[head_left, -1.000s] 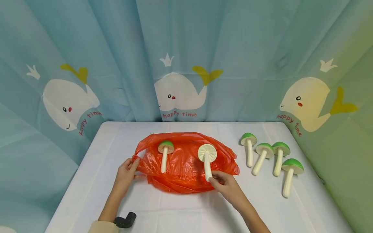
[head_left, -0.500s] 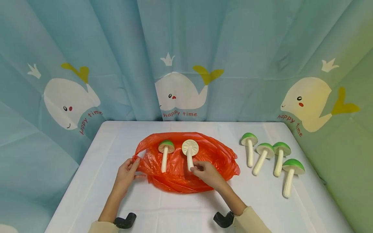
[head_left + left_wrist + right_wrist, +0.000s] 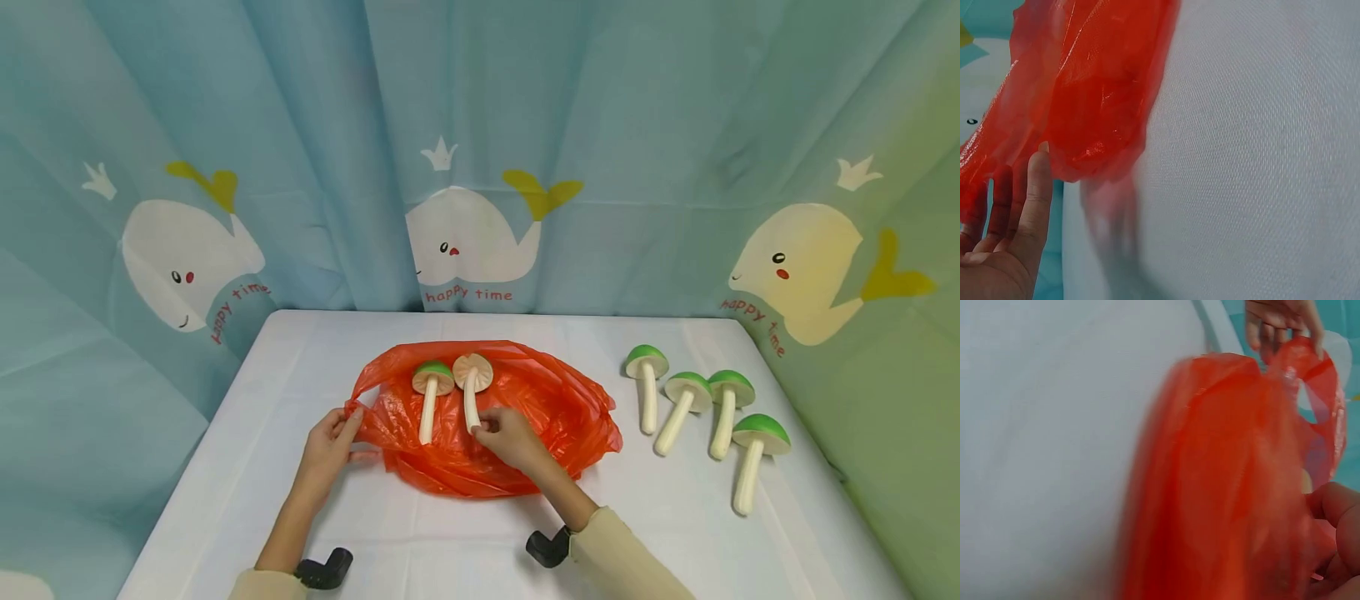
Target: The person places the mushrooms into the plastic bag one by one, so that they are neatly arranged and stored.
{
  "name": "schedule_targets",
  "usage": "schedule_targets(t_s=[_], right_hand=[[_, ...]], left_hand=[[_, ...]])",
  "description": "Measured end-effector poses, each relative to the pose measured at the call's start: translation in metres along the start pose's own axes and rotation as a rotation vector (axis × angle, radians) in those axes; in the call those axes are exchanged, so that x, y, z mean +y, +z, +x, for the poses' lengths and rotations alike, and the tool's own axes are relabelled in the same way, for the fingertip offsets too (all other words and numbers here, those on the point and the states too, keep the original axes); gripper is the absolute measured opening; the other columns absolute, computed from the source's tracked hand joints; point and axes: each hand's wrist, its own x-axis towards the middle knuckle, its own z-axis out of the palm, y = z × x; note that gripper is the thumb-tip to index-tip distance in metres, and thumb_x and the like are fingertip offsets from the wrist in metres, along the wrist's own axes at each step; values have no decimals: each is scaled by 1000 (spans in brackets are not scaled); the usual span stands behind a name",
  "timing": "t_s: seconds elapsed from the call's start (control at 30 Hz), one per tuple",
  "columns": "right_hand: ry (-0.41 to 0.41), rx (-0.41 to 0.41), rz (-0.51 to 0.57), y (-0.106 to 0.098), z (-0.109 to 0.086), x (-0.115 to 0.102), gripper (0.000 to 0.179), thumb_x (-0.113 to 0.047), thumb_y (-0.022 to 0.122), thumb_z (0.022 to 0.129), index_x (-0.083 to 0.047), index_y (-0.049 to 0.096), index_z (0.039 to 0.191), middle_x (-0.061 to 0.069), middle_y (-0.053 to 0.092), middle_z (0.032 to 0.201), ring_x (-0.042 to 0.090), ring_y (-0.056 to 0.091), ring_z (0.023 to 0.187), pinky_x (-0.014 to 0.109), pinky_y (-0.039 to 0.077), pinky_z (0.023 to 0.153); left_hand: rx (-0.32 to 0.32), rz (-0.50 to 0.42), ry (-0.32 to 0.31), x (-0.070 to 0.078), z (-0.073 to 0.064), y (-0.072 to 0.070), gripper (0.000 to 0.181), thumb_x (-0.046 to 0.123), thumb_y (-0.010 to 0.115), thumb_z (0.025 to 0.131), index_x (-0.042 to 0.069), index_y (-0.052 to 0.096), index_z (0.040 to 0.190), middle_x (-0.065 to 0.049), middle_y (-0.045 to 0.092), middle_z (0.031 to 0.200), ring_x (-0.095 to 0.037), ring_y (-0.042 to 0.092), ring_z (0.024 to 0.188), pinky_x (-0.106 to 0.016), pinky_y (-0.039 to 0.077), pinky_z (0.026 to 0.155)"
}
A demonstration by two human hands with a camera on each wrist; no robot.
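Observation:
A red plastic bag [image 3: 558, 396] lies spread open on the table. My left hand [image 3: 326, 454] pinches the bag's left edge between thumb and fingers; the left wrist view shows that hand [image 3: 1013, 234] against the red film [image 3: 1107, 75]. One green-capped toy mushroom [image 3: 429, 408] rests inside the bag at left. Just right of it, my right hand [image 3: 513, 437] grips a second mushroom [image 3: 472, 372] by the stem's lower end, its pale underside facing me. In the right wrist view the bag [image 3: 1210, 487] is blurred and hides most of that mushroom.
Several more green-capped mushrooms [image 3: 724, 414] lie on the white table [image 3: 450, 550] to the right of the bag. A blue curtain [image 3: 630, 100] with whale prints stands behind. Black wrist devices [image 3: 326, 571] show near both sleeves [image 3: 630, 554].
My right hand has carried its mushroom leftward over the bag, from the right side to beside the other mushroom, and lowered it inside. My left hand keeps its hold on the bag's edge.

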Motion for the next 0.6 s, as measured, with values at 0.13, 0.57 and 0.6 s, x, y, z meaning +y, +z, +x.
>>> schedule_targets(t_s=[0.13,0.57,0.6], right_hand=[[-8,2,-40,6,-1,3,21,-13,68,86,4,64,99,0,55,76,13,50,67,21,44,56],[-4,7,-75,16,-5,2,34,-17,70,85,3,57,108,-1,54,71,11,48,61,22,42,55],[-9,1,-81,16,-5,2,33,-18,70,85,3,57,107,-1,55,71,11,48,61,22,43,55]], left_hand=[[4,14,2,-2,1,0,45,39,52,96,-2,49,116,-17,62,102,-22,66,80,-37,56,71],[16,50,84,-4,0,2,52,44,52,95,-3,47,117,-16,63,101,-19,66,76,-32,57,65],[15,49,90,-4,0,2,53,44,52,95,-3,47,117,-15,64,101,-19,66,75,-32,57,65]])
